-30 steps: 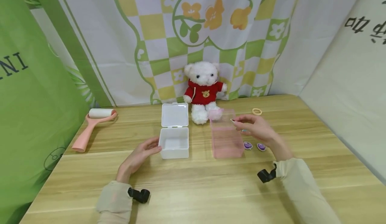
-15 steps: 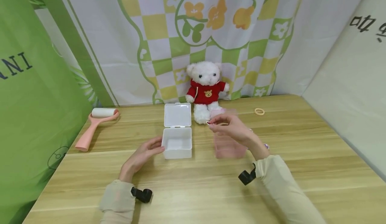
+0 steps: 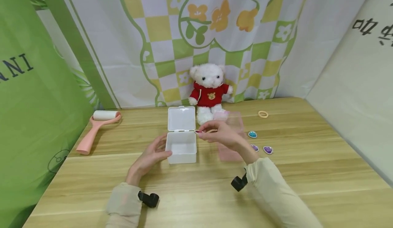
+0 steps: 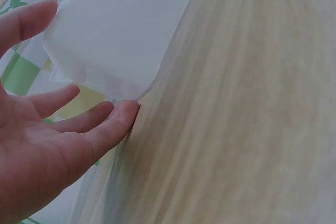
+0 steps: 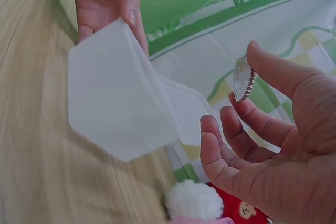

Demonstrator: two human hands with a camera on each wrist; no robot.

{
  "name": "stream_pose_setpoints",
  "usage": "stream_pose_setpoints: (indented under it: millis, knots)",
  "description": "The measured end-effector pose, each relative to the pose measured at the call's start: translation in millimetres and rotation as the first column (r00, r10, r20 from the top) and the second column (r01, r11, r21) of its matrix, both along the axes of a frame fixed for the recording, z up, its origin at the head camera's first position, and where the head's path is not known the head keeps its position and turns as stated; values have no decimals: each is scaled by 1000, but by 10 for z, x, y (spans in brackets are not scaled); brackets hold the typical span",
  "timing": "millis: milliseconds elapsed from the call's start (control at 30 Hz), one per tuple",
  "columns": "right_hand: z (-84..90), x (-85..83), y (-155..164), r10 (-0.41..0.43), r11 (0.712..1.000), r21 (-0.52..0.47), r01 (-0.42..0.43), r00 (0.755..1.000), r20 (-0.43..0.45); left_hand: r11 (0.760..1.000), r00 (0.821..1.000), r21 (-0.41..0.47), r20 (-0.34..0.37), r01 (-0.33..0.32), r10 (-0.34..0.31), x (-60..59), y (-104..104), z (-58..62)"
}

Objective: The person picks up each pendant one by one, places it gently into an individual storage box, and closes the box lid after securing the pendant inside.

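Note:
My right hand point(image 3: 222, 134) pinches a red gem with a beaded silver rim point(image 3: 199, 131) between thumb and fingertips, at the right rear of the white lidded box point(image 3: 182, 158). In the right wrist view the gem point(image 5: 243, 80) shows its pale silvery back, apart from the box. My left hand point(image 3: 151, 156) rests against the box's left side, thumb at the front corner. Its fingers point(image 4: 100, 129) lie extended and lightly bent in the left wrist view. The box's lid point(image 3: 182, 119) is tipped back; no contents show in the visible part of its inside.
A pink see-through box point(image 3: 228, 153) stands partly behind my right hand. Right of it lie a blue gem point(image 3: 252, 134) and two purple gems point(image 3: 268, 150). A yellow ring point(image 3: 263, 114), a white teddy bear point(image 3: 209, 95) and a pink-handled roller point(image 3: 92, 132) are farther off.
My right hand has carried the red gem leftward from over the pink box to beside the white box. The blue and purple gems are uncovered again. My left hand stays at the white box.

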State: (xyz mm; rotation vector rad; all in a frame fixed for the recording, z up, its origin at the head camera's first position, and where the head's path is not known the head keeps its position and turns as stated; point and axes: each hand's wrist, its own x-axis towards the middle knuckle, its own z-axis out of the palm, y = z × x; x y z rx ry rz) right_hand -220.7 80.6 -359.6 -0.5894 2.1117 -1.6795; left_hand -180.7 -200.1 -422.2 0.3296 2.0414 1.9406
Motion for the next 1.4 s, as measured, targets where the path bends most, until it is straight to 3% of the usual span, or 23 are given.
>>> stream_pose_setpoints:
  millis: [300,533,633,800,1000,1233,1400]
  knots:
    - [-56,-40,-342,72,997,23,-73,996,50,1000,1000,10,16,8,-8,-30,12,-19]
    - [-52,-70,-508,82,989,124,-80,997,-9,1000,999,7,31,8,-8,-30,6,-19]
    - [-40,-90,-567,128,981,154,-119,990,-52,1000,1000,11,28,12,-12,-24,7,-9]
    - [-72,-174,-673,251,947,233,-221,962,-105,1000,999,5,29,22,-22,-25,15,-1]
    - [-87,-247,-763,333,908,317,-275,932,-146,999,999,11,37,37,-38,-36,13,-20]
    - [-107,-280,-861,384,861,435,-265,898,-213,999,998,13,57,39,-39,-20,7,5]
    - [-105,-264,-909,423,843,470,-263,864,-275,1000,997,-2,78,18,-17,-11,-9,21]
